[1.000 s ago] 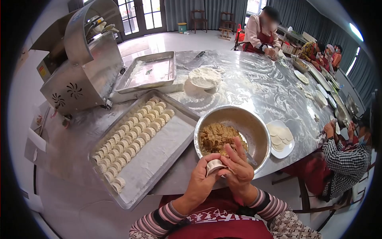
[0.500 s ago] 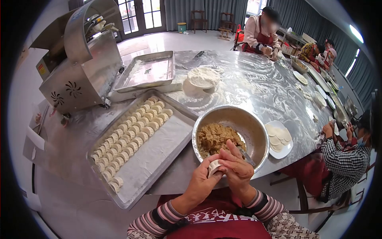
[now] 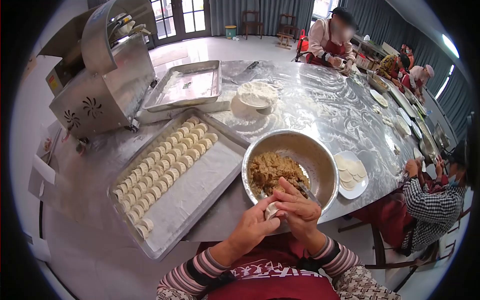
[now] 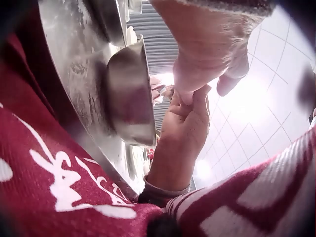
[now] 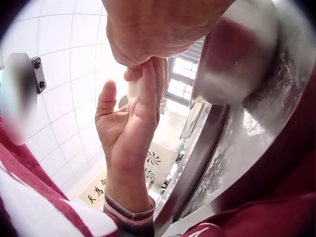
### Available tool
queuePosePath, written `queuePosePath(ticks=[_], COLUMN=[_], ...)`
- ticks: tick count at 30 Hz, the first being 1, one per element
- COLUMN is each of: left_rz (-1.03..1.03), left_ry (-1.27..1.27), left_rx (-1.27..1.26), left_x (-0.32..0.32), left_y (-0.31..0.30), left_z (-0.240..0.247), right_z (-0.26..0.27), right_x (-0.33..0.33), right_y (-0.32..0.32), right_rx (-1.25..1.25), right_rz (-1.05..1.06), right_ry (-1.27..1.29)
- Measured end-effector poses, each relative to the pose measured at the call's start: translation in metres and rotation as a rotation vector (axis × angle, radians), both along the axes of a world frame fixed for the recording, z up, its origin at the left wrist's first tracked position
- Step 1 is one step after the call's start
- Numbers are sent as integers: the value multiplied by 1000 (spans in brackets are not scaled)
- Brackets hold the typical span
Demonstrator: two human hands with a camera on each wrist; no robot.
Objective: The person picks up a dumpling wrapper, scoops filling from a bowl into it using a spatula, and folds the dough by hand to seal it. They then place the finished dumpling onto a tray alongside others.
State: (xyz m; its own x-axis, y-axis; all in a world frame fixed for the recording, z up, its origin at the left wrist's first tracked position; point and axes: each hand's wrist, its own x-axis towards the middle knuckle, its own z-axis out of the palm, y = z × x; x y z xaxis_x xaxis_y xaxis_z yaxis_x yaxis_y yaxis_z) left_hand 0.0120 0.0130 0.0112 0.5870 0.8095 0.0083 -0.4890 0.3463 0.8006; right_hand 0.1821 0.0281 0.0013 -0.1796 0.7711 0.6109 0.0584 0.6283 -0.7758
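Observation:
Over the near rim of a steel bowl (image 3: 330, 200), both hands meet around a white dumpling (image 3: 271, 210). The left hand (image 3: 250, 227) holds it, with the thumb on the near side and fingers behind. The right hand (image 3: 301, 212) pinches its right edge, the longer fingers lying together over it and covering part of it. Brown filling (image 3: 275, 172) and a utensil handle (image 3: 311, 194) are in the bowl. From the right wrist view, the left hand (image 5: 131, 121) is seen with its thumb held apart, the dumpling (image 5: 133, 91) mostly hidden.
To the left, a lined metal tray (image 3: 200, 195) bears rows of dumplings (image 3: 170, 165). A plate (image 3: 361, 187) of round wrappers stands right of the bowl. Farther back are a bowl of flour (image 3: 256, 94), another tray (image 3: 212, 82) and a steel machine (image 3: 117, 75). People sit around the table.
The right hand's raised fingers have come down and together over the dumpling, which now shows less between the hands. Both hands stay over the bowl's near rim.

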Motion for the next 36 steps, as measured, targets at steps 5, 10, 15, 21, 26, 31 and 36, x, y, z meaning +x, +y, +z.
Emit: queuePosePath(ticks=[5, 10, 15, 21, 26, 31, 36], left_rz=[-23, -66, -117, -163, -167, -207, -225], left_ry=[-228, -178, -176, -176, -156, -246, -312], left_rx=[-104, -141, -134, -166, -137, -197, -224], left_x=[-2, -6, -6, -11, -10, -11, -16], left_y=[1, 2, 3, 9, 9, 10, 14], left_z=[1, 3, -1, -7, -3, 4, -6], right_z=[1, 20, 11, 17, 32, 18, 33], right_x=[-1, 3, 7, 4, 5, 6, 0], right_y=[0, 1, 1, 1, 6, 7, 6], right_rx=[-47, -45, -25, -91, -11, -12, -120], right_rz=[15, 73, 119, 134, 168, 248, 258], right_ry=[40, -126, -122, -93, -296, -238, -238])
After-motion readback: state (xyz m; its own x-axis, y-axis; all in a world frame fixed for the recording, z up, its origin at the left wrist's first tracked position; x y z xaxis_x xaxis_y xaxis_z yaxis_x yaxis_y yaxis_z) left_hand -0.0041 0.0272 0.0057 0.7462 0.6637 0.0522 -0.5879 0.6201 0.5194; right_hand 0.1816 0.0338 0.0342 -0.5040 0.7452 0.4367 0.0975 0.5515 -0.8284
